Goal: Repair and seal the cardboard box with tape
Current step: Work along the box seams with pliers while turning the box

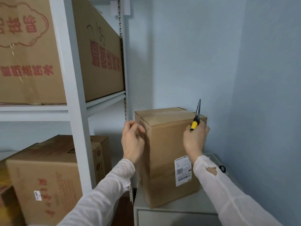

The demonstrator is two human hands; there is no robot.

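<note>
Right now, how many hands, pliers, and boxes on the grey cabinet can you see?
Hands: 2, the left hand and the right hand
Needle-nose pliers: 1
Cardboard box on the grey cabinet: 1
Total: 4

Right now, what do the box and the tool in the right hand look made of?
Box: brown cardboard, matte, creased edges, glossy clear tape on top. Pliers: dull grey metal tips; handle looks like yellow-and-black plastic or rubber.
</note>
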